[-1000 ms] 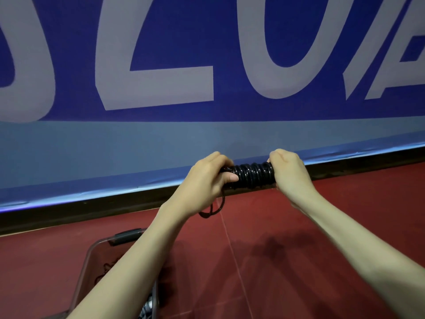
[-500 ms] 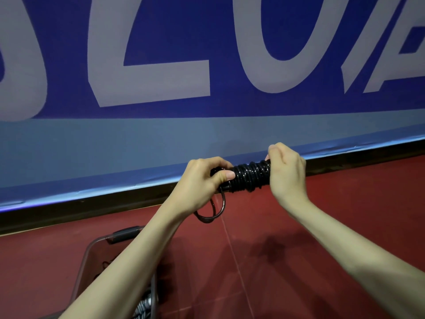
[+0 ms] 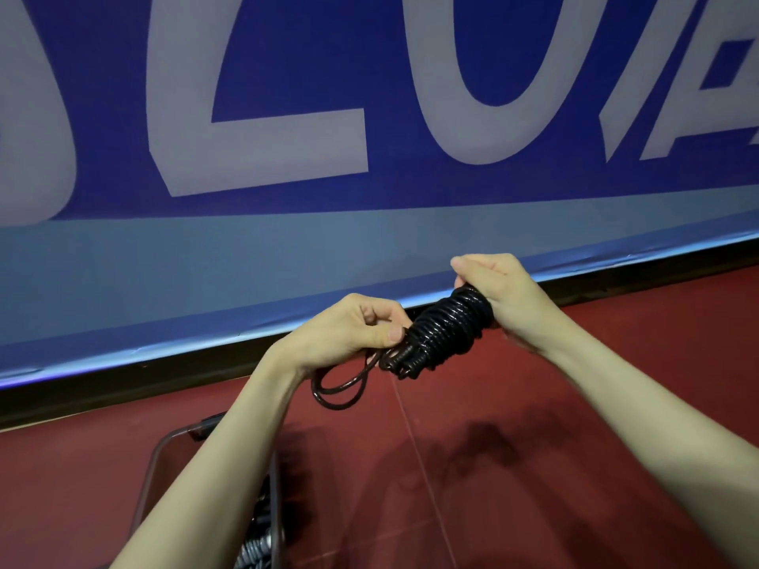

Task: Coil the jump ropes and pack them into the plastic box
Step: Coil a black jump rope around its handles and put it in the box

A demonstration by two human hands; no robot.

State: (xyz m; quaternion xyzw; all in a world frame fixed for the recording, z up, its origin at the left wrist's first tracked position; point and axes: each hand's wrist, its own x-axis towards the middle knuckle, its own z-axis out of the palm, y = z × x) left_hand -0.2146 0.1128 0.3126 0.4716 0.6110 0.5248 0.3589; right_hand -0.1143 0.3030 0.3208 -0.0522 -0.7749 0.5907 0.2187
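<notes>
Head view: my right hand (image 3: 509, 299) grips the rope (image 3: 445, 332) bundle, now tilted up rather than level; left hand (image 3: 349, 332) pinches its loose end. Wrapping looks nearly finished; the box (image 3: 158, 457) waits on the floor below.

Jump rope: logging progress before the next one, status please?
Both hands on jump rope: right hand grips coil's far end, left hand pinches near end. Loose loop hanging. Plastic box below left forearm. Nothing blocking.
</notes>
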